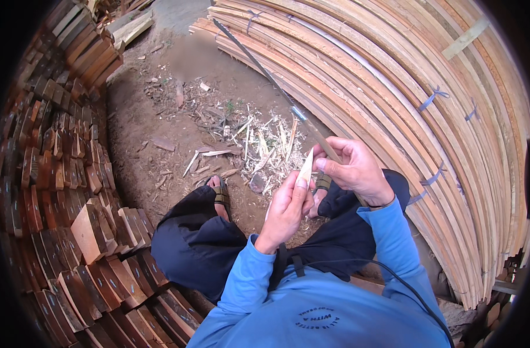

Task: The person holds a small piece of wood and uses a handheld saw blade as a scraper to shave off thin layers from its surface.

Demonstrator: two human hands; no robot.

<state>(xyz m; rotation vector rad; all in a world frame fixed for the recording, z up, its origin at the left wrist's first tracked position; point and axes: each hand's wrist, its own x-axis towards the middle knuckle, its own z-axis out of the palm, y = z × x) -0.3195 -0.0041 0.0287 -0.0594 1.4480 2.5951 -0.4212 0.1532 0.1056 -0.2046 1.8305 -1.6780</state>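
My left hand (pixel 288 206) is closed around a small pale piece of wood (pixel 306 168) with a sharp pointed tip, which sticks up past the thumb. Close beside it, my right hand (pixel 354 168) grips the wooden handle (pixel 320 139) of a long knife, with the thumb laid along the handle. The knife's narrow dark blade (pixel 250 61) reaches away toward the far left, beyond a shiny metal collar (pixel 298 112). The wood's tip comes near the right hand's fingertips; I cannot tell if they touch.
Pale wood shavings (pixel 270 145) and splinters cover the dirt ground (pixel 131 133) by my sandalled feet. To the left stand tall stacks of cut wooden blocks (pixel 91 232). Long boards (pixel 392 93), some tied with blue strips, are piled along the right. A black cable (pixel 401 275) crosses my right side.
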